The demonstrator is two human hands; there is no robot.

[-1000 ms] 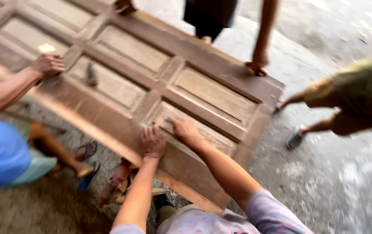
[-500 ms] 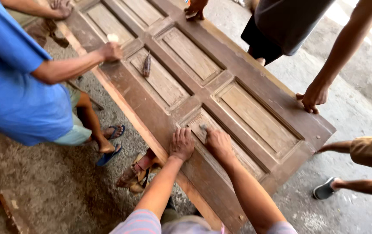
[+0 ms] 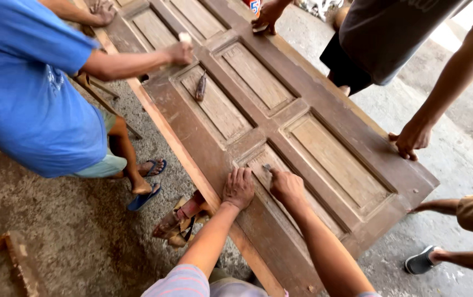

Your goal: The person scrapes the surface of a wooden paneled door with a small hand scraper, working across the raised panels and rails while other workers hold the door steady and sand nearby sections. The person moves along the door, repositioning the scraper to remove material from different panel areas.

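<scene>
Resting flat under our palms is the long brown panelled wooden door (image 3: 280, 137), lying on its face and running away from us up and to the left; our left hand (image 3: 239, 188) lies spread with fingers together on the frame rail just beside the nearest recessed panel; our right hand (image 3: 286, 185), close to its right, is curled and pinching a small dark piece (image 3: 268, 167) against the panel's edge, though we cannot tell what that piece is; beyond our hands, further up the door, a small dark oblong object (image 3: 200, 87) lies on a recessed panel; to the left of it a person in a blue shirt (image 3: 33, 93) leans in, one hand (image 3: 180, 52) closed around something pale on the door; far up from our right hand another person's hand (image 3: 268, 15) presses the far edge, and to the right a third hand (image 3: 411, 140) rests on the door's long side; below our left hand, brown sandals (image 3: 178, 223) lie on the grey concrete floor (image 3: 71, 231).
</scene>
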